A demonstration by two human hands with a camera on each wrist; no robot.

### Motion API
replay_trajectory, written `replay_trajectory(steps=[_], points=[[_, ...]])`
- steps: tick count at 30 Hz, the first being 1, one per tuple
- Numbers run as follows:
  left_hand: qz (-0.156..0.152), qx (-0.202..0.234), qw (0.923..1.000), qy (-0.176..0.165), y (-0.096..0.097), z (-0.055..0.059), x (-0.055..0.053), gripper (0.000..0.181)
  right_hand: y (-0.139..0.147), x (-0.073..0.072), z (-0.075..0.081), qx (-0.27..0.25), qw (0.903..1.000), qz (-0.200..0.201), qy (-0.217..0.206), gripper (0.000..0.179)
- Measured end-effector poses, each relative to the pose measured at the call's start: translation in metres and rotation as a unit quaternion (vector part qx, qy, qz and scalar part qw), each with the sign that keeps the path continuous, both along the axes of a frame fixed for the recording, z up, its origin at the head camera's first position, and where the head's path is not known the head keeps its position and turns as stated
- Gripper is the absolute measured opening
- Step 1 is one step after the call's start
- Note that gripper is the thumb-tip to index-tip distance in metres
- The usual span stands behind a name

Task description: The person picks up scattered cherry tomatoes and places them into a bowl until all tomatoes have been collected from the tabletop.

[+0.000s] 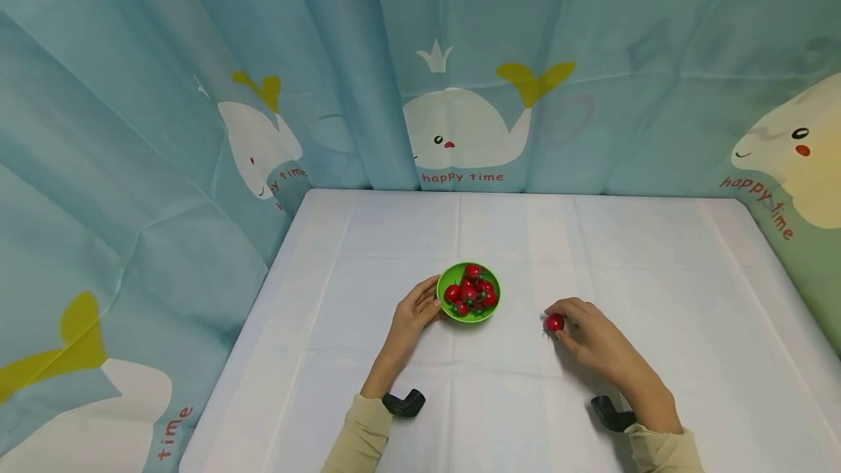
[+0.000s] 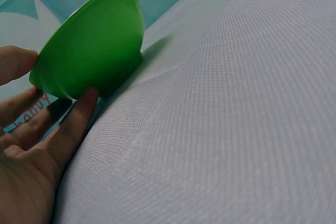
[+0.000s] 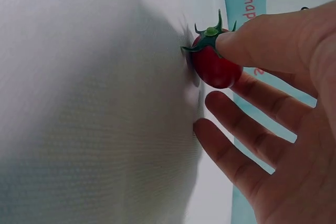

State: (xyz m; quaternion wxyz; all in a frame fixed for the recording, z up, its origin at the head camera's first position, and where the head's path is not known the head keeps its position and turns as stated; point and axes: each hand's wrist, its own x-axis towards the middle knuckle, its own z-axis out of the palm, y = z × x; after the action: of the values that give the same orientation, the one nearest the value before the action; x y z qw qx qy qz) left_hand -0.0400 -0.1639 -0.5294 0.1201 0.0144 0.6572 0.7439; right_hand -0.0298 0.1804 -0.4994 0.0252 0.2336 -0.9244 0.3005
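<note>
A green bowl (image 1: 468, 320) with several red cherry tomatoes (image 1: 469, 293) stands on the table. My left hand (image 1: 417, 312) holds it from the left side; in the left wrist view the thumb and fingers lie spread along the bowl's outer wall (image 2: 100, 40). To the right of the bowl, my right hand (image 1: 588, 334) pinches a single cherry tomato (image 1: 555, 322) close over the cloth. The right wrist view shows that tomato (image 3: 215, 69) with its green leafy top, the thumb on it and the other fingers spread below.
A white cloth covers the table (image 1: 512, 407). Blue curtains (image 1: 631, 115) printed with whales hang behind it and at the left side. A black wrist device (image 1: 405, 404) sits at the left wrist, another (image 1: 612, 414) at the right.
</note>
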Motion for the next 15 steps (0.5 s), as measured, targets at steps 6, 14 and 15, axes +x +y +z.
replay_trajectory(steps=[6, 14, 15], points=[[-0.008, 0.001, 1.0000, 0.002, -0.0011, -0.0010, -0.0001, 0.054, -0.0001, -0.0027, -0.0027, -0.028, 0.9992, 0.020, 0.023, 0.034], [-0.004, 0.004, 1.0000, -0.004, -0.0009, -0.0015, -0.0003, 0.053, -0.0034, -0.0078, -0.0008, -0.048, 0.9980, 0.038, 0.016, 0.034], [-0.004, 0.004, 1.0000, -0.004, -0.0008, -0.0013, -0.0003, 0.053, -0.0039, -0.0086, -0.0002, -0.045, 0.9981, 0.039, 0.013, 0.034]])
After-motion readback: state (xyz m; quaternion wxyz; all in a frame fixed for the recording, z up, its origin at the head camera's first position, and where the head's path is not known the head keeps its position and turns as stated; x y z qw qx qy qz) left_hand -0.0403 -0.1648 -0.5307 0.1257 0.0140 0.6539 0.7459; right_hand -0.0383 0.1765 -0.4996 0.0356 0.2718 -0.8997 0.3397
